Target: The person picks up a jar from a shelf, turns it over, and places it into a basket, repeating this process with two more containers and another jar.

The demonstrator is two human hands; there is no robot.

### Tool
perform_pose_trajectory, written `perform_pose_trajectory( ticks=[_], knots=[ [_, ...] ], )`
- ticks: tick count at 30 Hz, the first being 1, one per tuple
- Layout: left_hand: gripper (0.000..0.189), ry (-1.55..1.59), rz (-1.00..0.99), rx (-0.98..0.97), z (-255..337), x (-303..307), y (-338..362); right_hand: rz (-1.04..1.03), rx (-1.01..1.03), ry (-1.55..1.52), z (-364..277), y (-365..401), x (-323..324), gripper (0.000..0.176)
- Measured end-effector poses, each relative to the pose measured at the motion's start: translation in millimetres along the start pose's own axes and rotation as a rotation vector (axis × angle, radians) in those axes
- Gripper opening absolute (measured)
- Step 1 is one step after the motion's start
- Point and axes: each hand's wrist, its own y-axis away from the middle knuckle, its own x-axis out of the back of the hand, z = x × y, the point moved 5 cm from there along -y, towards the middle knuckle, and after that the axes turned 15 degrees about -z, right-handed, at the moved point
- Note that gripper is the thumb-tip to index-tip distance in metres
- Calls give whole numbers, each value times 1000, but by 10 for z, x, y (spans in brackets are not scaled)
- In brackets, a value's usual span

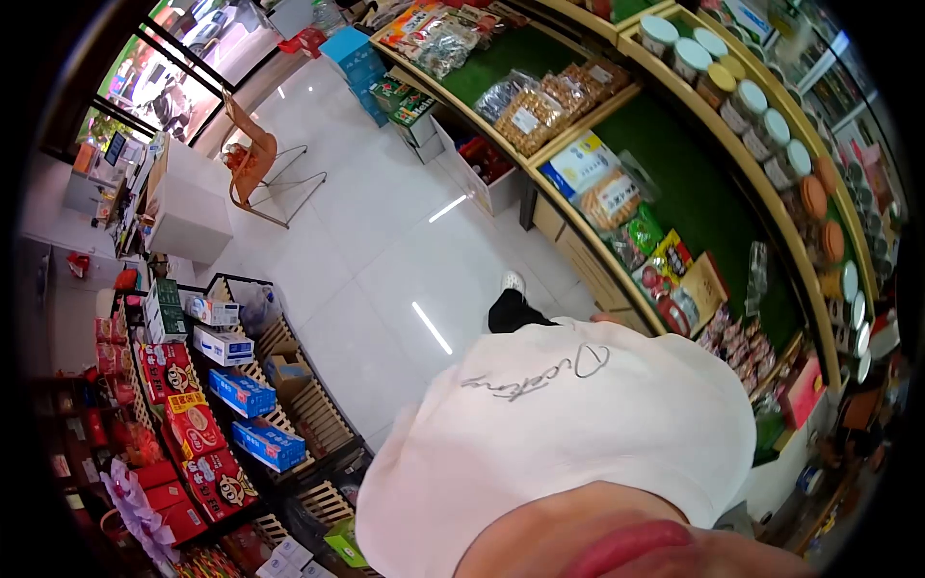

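Neither my left hand nor my right hand can be made out. My white shirt (578,405) with dark script fills the lower middle of the head view. Beyond its edge show a black trouser leg (515,312) and a white shoe (513,281) on the floor. A small skin-coloured patch peeks out past the shirt by the shelf, too little to identify. Close to the shirt, on the green shelf, lie packaged snacks (609,197) and a heap of small wrapped pieces (737,352).
Wooden shelving with lidded jars (766,133) curves along the right. Bagged nuts (530,120) lie higher up. A rack at the lower left holds red packs (196,424) and blue boxes (268,445). An orange chair (252,159) stands near a white counter (183,212) and glass doors.
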Motion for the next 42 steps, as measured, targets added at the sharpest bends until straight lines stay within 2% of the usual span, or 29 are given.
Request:
perform_pose_trajectory(
  ticks=[1, 2, 4, 6, 7, 8, 9, 10, 11, 12, 13, 16, 21, 22, 26, 27, 29, 31, 32, 33, 35, 36, 38, 41, 42],
  knots=[
    [31, -18, 0, 29, 190, 114, -110, -49, -76, 44, -25, -310, 189, 39],
    [31, -38, 2, 51, 395, 265, -213, -125, -291, -188, -80, -744, 357, 38],
    [30, -62, 21, 54, 761, 634, -466, -144, -788, -626, -283, -1509, 714, 36],
    [29, -90, 36, 42, 1150, 1040, -795, 34, -834, -620, -956, -1993, 1308, 31],
    [28, -100, 38, 37, 1332, 1237, -973, -8, -677, -611, -897, -2362, 1419, 24],
    [28, -103, 37, 33, 1532, 1430, -1138, 147, -449, -560, -729, -2732, 1417, 22],
    [28, -66, 46, 28, 1737, 1604, -1297, 49, -447, -512, -803, -3017, 1536, 18],
    [28, 26, 79, 9, 1967, 1771, -1471, 119, -347, -522, -905, -3177, 1647, 18],
    [27, 128, 117, -28, 2175, 1901, -1641, 195, -238, -525, -1298, -3301, 1856, 19],
    [32, 308, 183, -134, 2337, 2023, -1874, 188, -215, -488, -1556, -3416, 2025, 23],
    [34, 287, 243, -155, 2656, 2106, -1914, 180, -193, -454, -1752, -3529, 2147, 28],
    [35, 305, 216, -288, 3379, 2162, -2190, 195, -87, -614, -1985, -3794, 2330, 33],
    [34, 203, 50, -262, 4377, 2194, -2534, 245, -154, -801, -1921, -3855, 2423, 34],
    [35, 178, 20, -265, 4538, 2250, -2668, 242, -181, -754, -1851, -3859, 2435, 33],
    [36, 129, -159, -417, 5230, 2468, -3181, 387, -383, -693, -1604, -3971, 2534, 26],
    [36, 116, -225, -448, 5533, 2520, -3253, 480, -319, -459, -1720, -4014, 2745, 23],
    [36, 42, -338, -582, 6318, 2630, -3688, 518, -403, -261, -2079, -4240, 3264, 21],
    [33, 6, -457, -716, 7032, 2631, -3902, 703, -331, -162, -2508, -4530, 3860, 20],
    [31, 29, -530, -778, 7564, 2635, -3823, 716, -309, -164, -2811, -4626, 4193, 19],
    [32, -67, -526, -881, 8038, 2655, -3816, 738, -275, -158, -3076, -4758, 4606, 18],
    [34, -226, -467, -1066, 8951, 2669, -3769, 897, -44, -106, -3341, -5054, 5212, 17],
    [35, -289, -411, -1138, 9334, 2662, -3728, 920, -52, -181, -3525, -5132, 5482, 19],
    [38, -176, -353, -1249, 9950, 2573, -3773, 995, -26, -259, -3728, -5275, 5958, 25],
    [73, -397, -144, -1496, 10634, 2379, -3804, 1170, 55, -207, -3941, -5379, 6474, 33],
    [82, -467, -103, -1544, 10785, 2309, -3837, 1183, -11, -93, -3999, -5395, 6550, 34]
  ],
)
